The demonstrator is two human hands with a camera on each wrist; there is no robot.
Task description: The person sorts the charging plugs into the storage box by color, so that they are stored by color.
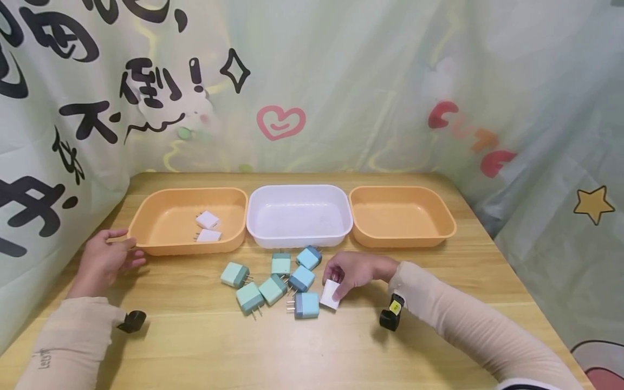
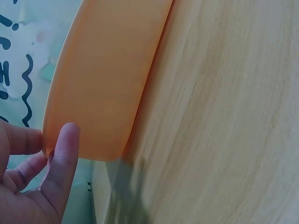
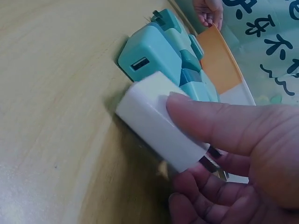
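Observation:
A white charger plug [image 3: 156, 121] is pinched between the thumb and fingers of my right hand [image 1: 358, 269], its metal prongs toward the palm. It is over the table, just right of several teal and blue charger plugs [image 1: 306, 305], one of which shows a USB port in the right wrist view. My left hand [image 1: 104, 260] holds the near left corner of the left orange tray [image 2: 107, 79], with the rim between thumb and fingers. Two white charger plugs [image 1: 208, 220] lie inside that tray, toward its right side.
A white tray [image 1: 299, 241] stands in the middle of the row, and a second orange tray [image 1: 404, 241] to its right. All three sit near the back of the wooden table [image 1: 219, 352]. A printed curtain [image 1: 341, 81] hangs behind and at both sides.

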